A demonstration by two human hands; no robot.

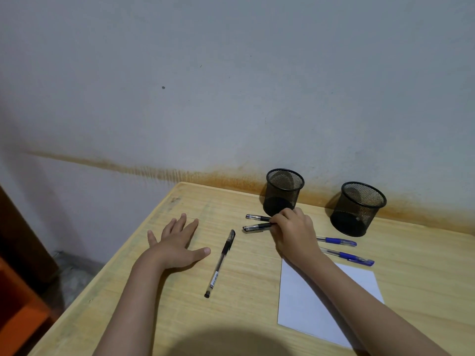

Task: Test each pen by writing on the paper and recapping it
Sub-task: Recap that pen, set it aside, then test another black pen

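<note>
Nearer black pen pinched at its right end by right hand, fingers curled round it; long axis running 3 to 9 o'clock, free end toward 9. Second black pen just beyond, at 12 o'clock of it, parallel. Third black pen lying loose at 7 o'clock, capped end toward 1, other end toward 7. Left hand flat on table, fingers spread, holding nothing. Two blue pens at 3 to 4 o'clock, pointing toward 4. Paper at 5 o'clock, under right forearm. Two mesh cups upright by wall.
</note>
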